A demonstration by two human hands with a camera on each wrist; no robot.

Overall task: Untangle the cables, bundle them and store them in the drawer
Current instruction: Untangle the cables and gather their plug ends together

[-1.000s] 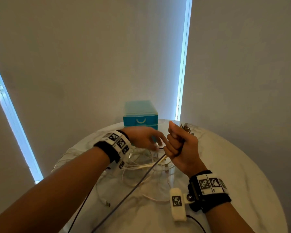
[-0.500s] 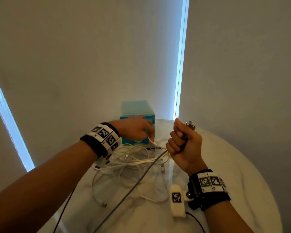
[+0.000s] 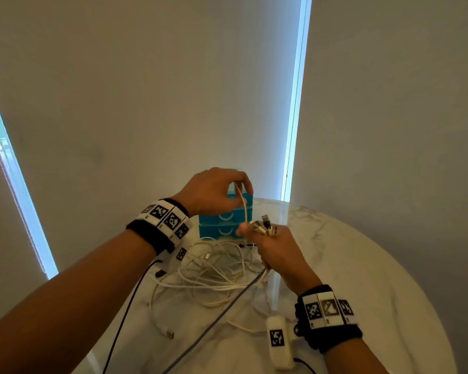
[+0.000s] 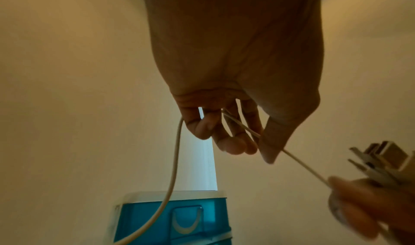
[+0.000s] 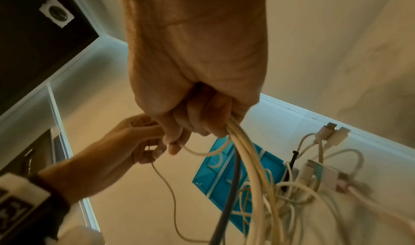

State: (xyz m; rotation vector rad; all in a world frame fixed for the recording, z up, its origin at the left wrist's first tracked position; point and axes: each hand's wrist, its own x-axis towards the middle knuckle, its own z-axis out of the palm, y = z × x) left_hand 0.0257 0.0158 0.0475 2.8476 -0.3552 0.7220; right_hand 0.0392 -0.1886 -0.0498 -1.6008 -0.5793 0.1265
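Two hands (image 3: 214, 191) (image 3: 274, 249) before teal drawers (image 3: 224, 225), cables (image 3: 214, 268) on table (image 3: 362, 279)

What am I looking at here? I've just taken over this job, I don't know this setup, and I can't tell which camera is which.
There is no machine here: a person works with two bare hands, each wrist wearing a black band with printed markers. The wide picture comes from a head camera looking down at a round white marble table. The other two come from cameras strapped to the wrists, looking along the fingers.

On the table lies a tangle of white cables, crossed by one grey cable. Behind stands a small blue plastic drawer unit, its drawers closed.

The right hand grips a bunch of cable ends, plugs sticking up from the fist. The left hand pinches one thin white cable, lifted above that fist.
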